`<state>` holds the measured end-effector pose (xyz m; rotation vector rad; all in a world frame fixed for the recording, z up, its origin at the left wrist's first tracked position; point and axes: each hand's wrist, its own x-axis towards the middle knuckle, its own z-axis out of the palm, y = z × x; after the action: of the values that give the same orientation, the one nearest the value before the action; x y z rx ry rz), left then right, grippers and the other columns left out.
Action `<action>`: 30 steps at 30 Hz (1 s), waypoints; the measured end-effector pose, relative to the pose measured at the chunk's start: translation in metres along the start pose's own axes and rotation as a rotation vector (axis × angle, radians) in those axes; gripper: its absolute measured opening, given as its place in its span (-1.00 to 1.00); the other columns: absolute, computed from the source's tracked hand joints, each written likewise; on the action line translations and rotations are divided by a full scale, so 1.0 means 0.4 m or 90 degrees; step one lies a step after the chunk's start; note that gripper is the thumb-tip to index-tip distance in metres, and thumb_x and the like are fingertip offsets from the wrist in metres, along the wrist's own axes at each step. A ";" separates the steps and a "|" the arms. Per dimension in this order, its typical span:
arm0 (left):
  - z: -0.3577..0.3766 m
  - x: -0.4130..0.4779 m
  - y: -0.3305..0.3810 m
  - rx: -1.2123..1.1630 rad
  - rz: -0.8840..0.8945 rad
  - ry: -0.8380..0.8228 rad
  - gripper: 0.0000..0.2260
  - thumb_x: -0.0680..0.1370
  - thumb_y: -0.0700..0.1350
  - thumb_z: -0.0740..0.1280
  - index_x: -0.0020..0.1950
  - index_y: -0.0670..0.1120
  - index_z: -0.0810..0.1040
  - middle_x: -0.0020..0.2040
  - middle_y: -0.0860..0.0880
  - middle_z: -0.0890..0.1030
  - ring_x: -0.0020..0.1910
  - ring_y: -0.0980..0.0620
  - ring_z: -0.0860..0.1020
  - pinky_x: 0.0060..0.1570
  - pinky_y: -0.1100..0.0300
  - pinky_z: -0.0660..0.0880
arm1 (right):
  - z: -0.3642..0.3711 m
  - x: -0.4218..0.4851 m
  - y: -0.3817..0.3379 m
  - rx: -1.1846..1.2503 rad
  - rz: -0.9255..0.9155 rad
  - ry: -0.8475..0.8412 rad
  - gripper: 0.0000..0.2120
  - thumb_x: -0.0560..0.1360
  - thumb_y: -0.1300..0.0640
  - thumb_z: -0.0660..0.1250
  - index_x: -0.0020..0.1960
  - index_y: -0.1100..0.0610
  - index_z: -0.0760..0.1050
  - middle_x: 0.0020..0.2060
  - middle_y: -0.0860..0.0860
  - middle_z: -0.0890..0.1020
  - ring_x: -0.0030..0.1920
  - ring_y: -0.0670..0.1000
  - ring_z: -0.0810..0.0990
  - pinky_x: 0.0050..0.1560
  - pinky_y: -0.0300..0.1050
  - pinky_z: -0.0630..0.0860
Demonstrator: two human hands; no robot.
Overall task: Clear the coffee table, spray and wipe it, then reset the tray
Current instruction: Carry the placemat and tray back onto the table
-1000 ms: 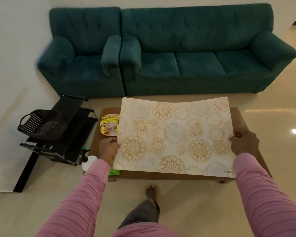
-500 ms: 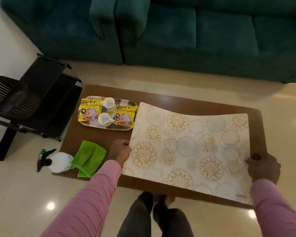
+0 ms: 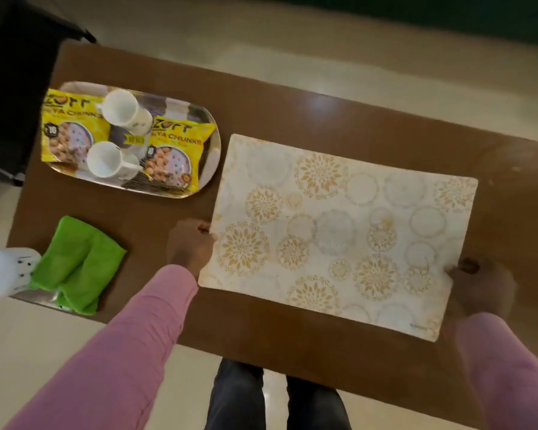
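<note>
A cream placemat (image 3: 339,234) with gold floral circles lies on the right half of the brown coffee table (image 3: 292,103). My left hand (image 3: 191,248) grips its left edge and my right hand (image 3: 479,287) grips its right edge. At the table's far left sits a silver tray (image 3: 212,150) carrying two yellow snack packets (image 3: 69,131) and two white cups (image 3: 123,110). A folded green cloth (image 3: 78,265) lies at the near left, with a white spray bottle (image 3: 3,271) beside it at the table's edge.
A black rack (image 3: 10,88) stands on the floor left of the table. The dark green sofa's base (image 3: 416,13) runs along the top. My legs (image 3: 274,398) are against the table's near edge. Glossy tiled floor surrounds the table.
The placemat has come down from an upright hold in front of me to lie low over the table's right half. My view has tilted down and closer to the table.
</note>
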<state>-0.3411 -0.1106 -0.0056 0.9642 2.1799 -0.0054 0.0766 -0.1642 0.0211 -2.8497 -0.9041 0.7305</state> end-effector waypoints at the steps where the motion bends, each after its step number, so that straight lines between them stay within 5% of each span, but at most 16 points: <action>1: 0.007 0.002 -0.004 0.003 0.004 0.006 -0.77 0.49 -0.19 0.43 0.14 -0.11 0.65 0.09 -0.08 0.66 -0.02 -0.08 0.60 0.01 0.07 0.54 | 0.002 0.005 0.002 0.001 -0.005 -0.009 -0.80 0.44 0.27 0.40 0.06 0.24 0.59 -0.06 0.20 0.66 -0.09 0.23 0.61 -0.04 0.05 0.53; 8: 0.048 -0.017 0.006 0.040 -0.013 0.065 -0.82 0.48 -0.18 0.45 0.07 -0.14 0.66 0.00 -0.13 0.68 -0.09 -0.10 0.61 -0.08 0.07 0.53 | 0.006 0.045 0.001 0.004 0.022 -0.061 -0.78 0.46 0.24 0.40 0.11 0.23 0.58 -0.02 0.19 0.66 -0.05 0.22 0.61 -0.02 0.05 0.53; 17: 0.086 -0.019 -0.012 0.039 0.014 0.096 -0.79 0.51 -0.23 0.40 0.13 -0.11 0.56 -0.06 -0.11 0.62 -0.06 -0.14 0.58 -0.11 0.06 0.47 | 0.015 0.034 -0.016 -0.122 -0.080 -0.024 -0.61 0.47 0.26 0.34 0.28 0.08 0.45 0.10 0.22 0.52 0.01 0.34 0.56 -0.02 0.18 0.53; 23: 0.094 -0.005 -0.047 0.044 0.053 0.085 -0.84 0.50 -0.20 0.35 0.02 0.01 0.58 -0.08 -0.04 0.66 -0.11 -0.09 0.63 -0.09 -0.09 0.61 | 0.007 0.023 -0.038 -0.228 -0.146 -0.038 -0.75 0.56 0.23 0.20 0.20 0.17 0.52 -0.09 0.23 0.54 -0.17 0.25 0.57 -0.14 0.11 0.55; 30: -0.007 -0.045 -0.005 0.167 0.227 0.109 -0.80 0.61 -0.01 0.18 0.10 0.02 0.57 -0.02 0.04 0.61 -0.18 0.08 0.51 -0.19 0.18 0.45 | 0.074 -0.076 -0.172 -0.074 -0.011 0.008 -0.55 0.49 0.10 0.30 0.36 0.09 0.37 0.22 0.23 0.50 0.17 0.32 0.50 0.16 0.27 0.46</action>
<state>-0.3363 -0.1228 0.0073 1.5428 2.1644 -0.0415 0.0050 -0.1269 0.0215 -2.9386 -1.0014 0.6800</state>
